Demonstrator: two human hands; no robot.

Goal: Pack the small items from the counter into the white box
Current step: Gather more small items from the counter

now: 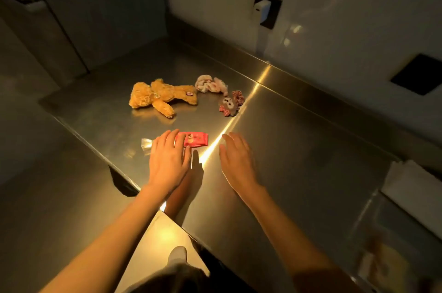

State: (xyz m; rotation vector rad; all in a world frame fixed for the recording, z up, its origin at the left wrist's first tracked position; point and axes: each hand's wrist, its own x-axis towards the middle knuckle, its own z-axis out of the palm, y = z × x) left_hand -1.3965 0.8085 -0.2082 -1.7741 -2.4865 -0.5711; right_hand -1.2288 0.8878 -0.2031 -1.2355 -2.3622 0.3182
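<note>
On the steel counter lie a tan teddy bear, a white-and-pink scrunchie, a dark red patterned scrunchie with a small owl-like toy, a red snack packet and a clear wrapper. My left hand hovers flat with fingers spread, its fingertips over the packet's left end. My right hand is open and blurred, to the right of the packet, holding nothing. A white box shows partly at the right edge of the counter.
A raised steel backsplash runs along the wall behind the counter. Wall sockets and a dark panel sit above it. The counter's front edge drops to the floor at left. A sink-like recess with blurred contents lies at lower right.
</note>
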